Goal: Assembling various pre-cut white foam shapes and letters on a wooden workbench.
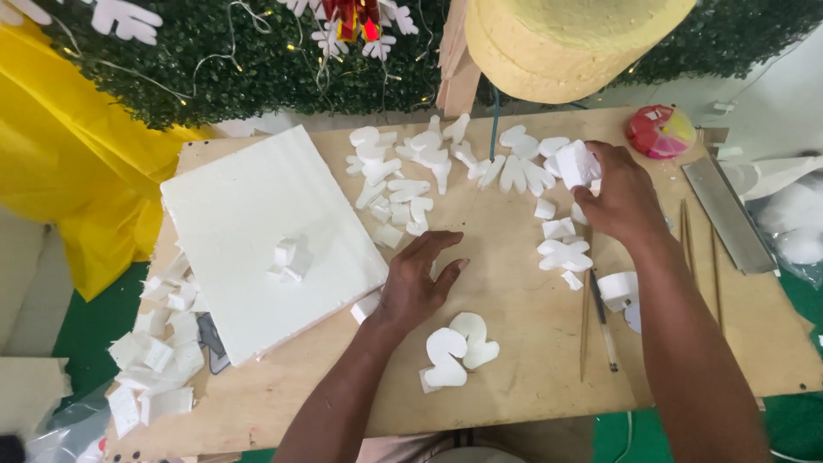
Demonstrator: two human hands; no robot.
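**On the plywood tabletop: foam block in hand, cut shapes laid out**

On the tabletop (pixel 514 343), largest first: the white foam slab (pixel 257 223) lies flat at my left. My left hand (pixel 416 287) rests palm-down beside it, fingers spread, holding nothing. My right hand (pixel 617 193) has its fingers closed round a small white foam block (pixel 574 163) at the far right. I judge a light grip advisable; foam crushes and crumbles easily. The cut shapes (pixel 411 163) lie just beside it.

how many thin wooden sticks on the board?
3 look clear: one wooden stick beside the pen under the right hand, and two sticks near the metal ruler. The right forearm may hide more.
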